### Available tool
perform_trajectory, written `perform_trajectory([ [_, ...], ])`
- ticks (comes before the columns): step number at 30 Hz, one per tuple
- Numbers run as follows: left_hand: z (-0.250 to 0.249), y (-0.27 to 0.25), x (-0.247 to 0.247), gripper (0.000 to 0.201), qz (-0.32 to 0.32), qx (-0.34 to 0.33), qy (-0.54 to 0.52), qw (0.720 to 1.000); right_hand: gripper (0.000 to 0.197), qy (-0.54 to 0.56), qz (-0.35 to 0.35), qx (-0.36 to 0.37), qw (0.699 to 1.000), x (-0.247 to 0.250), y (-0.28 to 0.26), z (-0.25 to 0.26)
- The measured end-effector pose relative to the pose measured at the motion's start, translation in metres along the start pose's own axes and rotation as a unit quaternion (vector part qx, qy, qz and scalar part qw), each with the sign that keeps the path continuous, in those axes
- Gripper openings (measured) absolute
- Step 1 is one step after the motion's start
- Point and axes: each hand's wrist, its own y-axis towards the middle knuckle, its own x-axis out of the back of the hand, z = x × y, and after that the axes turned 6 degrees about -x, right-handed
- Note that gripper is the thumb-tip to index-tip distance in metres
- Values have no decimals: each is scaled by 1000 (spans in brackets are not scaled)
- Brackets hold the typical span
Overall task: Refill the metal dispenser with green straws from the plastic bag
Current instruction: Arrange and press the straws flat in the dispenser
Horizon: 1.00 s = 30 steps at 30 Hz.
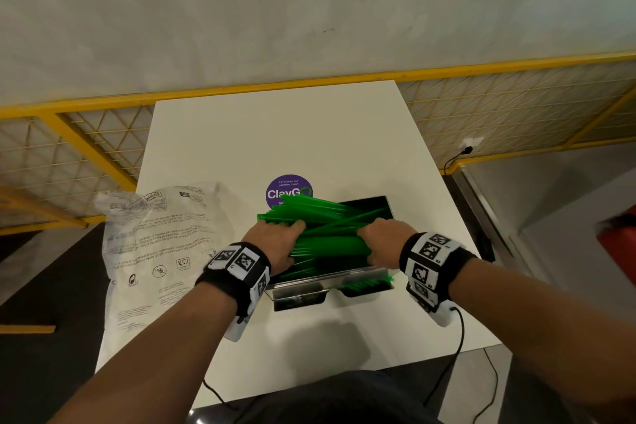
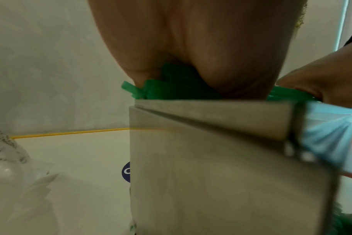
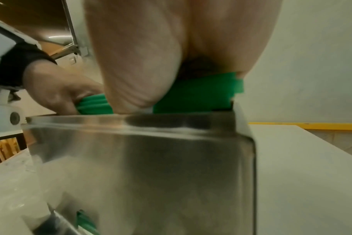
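The head view is lit softly and evenly from above. The white table [image 1: 309, 134] is bright, and a soft dark shadow is cast on it near its front edge. The yellow rail [image 1: 481, 69] is bent into a curve by the wide lens. Both wrist views are blurred and out of focus. The metal dispenser [image 3: 151, 167] is seen with smeared, shiny streaks of glare. The green straws [image 2: 171, 89] are shown as fuzzy shapes, dark under the palm.

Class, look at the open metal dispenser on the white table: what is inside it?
Green straws fill the metal dispenser, some crossing untidily, under both hands. Its floor is hidden.
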Motion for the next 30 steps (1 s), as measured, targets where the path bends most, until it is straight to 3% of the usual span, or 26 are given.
perform_trajectory([
  [5, 1, 1, 4, 61, 8, 7, -35, 999, 45, -32, -24, 46, 998, -2, 1, -3],
  [13, 4, 3, 9, 67, 27, 5, -78, 997, 43, -17, -96, 34, 995, -13, 1, -4],
  [21, 8, 3, 11, 64, 27, 2, -100, 995, 35, 121, 10, 59, 991, 10, 5, -8],
  [30, 8, 3, 11, 60, 32, 4, -104, 994, 38, 162, -6, 57, 985, 16, 4, -7],
])
